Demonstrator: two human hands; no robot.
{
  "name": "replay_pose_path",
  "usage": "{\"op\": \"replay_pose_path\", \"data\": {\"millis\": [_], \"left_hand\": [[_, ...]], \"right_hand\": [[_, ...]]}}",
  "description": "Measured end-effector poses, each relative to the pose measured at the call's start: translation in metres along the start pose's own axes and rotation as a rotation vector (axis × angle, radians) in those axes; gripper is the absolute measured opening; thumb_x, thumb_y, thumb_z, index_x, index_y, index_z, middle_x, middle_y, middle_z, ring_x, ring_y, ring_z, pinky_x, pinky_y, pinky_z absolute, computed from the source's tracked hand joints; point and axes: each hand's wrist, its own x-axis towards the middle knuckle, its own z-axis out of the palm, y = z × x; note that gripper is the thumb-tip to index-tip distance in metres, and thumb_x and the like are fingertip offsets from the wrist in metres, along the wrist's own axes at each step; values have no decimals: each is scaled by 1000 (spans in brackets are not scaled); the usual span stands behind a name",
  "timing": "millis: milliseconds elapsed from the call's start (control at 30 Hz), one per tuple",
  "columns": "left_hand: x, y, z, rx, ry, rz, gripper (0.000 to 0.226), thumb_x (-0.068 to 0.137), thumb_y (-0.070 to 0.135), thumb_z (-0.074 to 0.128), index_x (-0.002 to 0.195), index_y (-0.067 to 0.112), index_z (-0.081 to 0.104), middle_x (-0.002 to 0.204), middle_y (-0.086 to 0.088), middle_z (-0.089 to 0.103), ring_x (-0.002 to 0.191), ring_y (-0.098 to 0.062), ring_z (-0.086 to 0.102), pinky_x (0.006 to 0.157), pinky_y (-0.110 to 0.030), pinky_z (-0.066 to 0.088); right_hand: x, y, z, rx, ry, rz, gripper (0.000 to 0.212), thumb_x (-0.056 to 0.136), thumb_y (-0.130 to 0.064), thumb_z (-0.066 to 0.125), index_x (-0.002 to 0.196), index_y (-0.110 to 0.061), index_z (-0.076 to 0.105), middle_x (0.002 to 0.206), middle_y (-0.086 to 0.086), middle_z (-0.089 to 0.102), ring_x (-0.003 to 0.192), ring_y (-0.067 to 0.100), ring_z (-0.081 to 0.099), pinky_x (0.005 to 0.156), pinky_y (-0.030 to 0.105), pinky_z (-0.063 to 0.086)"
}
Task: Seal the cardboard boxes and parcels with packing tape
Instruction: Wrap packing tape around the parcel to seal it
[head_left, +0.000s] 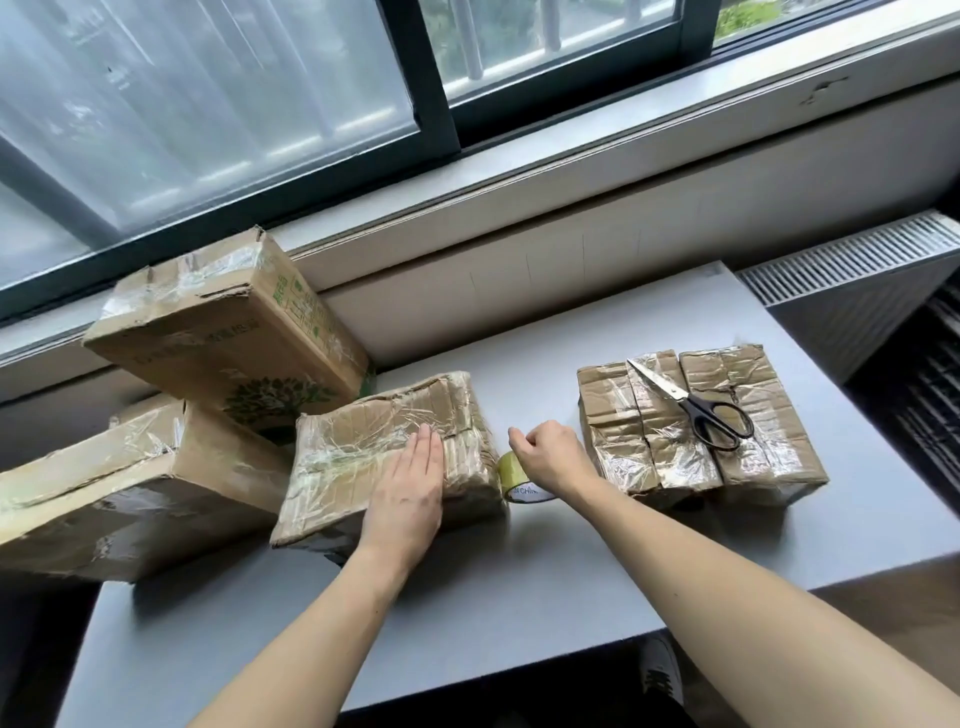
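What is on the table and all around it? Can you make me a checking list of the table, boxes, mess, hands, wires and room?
Surface: grey table, bare along the front.
Job's things: middle parcel and right parcel, both taped; tape roll on its edge between them; scissors lying on the right parcel; printed box leaning on the big box at left.
Clutter: nothing seen.
Hands: left hand flat on the middle parcel; right hand curled over the tape roll, grip unclear.
Cables: nothing seen.
Surroundings: window behind, radiator at right.
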Motion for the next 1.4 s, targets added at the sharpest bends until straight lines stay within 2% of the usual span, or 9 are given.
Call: {"op": "replay_pose_path", "data": {"millis": [200,367,500,633,800,900,1067,1200,1400], "left_hand": [[25,-25,-26,-223,125,-55,74,54,-16,73,127,-9,60,128,-24,63,114,-35,66,94,-47,53],[24,-33,-58,-668,264,-281,62,86,-8,54,146,5,46,147,-1,48,137,-11,42,115,-11,18],[12,-40,-61,-886,319,-371,52,94,9,58,142,27,54,136,17,59,128,-2,52,107,-23,42],[-8,-50,-60,-1045,327,-442,46,96,9,58,136,31,59,121,29,63,115,7,56,97,-12,43],[-40,-88,-68,-1295,54,-432,83,73,84,53,142,37,50,131,24,60,120,11,53,99,-14,42],[-40,-101,-76,-1468,80,-615,78,75,92,24,126,45,59,126,17,64,123,-6,56,106,-28,40],[-18,-115,-82,-1368,-29,-776,80,83,88,21,113,30,67,104,7,74,101,-12,67,90,-36,52],[-18,-122,-43,-1236,4,-877,59,91,71,43,99,18,69,95,-2,73,94,-25,66,89,-49,53],[-23,-111,-58,-928,23,-795,38,100,49,41,109,17,60,103,-6,66,98,-29,60,85,-40,52]], "right_hand": [[9,-35,-41,373,89,-16,53,95,-43,53,51,-19,34,55,5,33,56,20,34,58,35,27],[4,-95,-87,849,86,-78,34,91,-38,65,67,-19,50,61,0,41,57,16,40,53,28,32],[-2,-142,-92,933,-92,-227,32,86,-38,69,73,-10,60,65,6,49,58,20,46,56,30,36],[-16,-168,-68,931,-150,-269,41,91,-35,70,58,-12,67,59,4,53,50,16,48,52,26,40],[-26,-187,-35,818,-186,-308,47,88,-43,71,58,-14,49,55,1,39,46,15,36,49,27,30],[-33,-194,-14,745,-257,-357,49,95,-36,67,54,-14,50,51,-2,40,43,11,36,44,23,29],[-51,-199,25,673,-353,-471,57,89,-49,68,72,5,68,67,10,51,65,22,43,58,32,33],[-57,-196,37,677,-289,-478,69,90,-53,67,64,10,54,64,8,51,59,18,46,55,28,36],[-62,-212,32,545,-349,-469,51,98,-40,62,63,-3,59,60,6,46,52,16,42,50,26,32]]}}
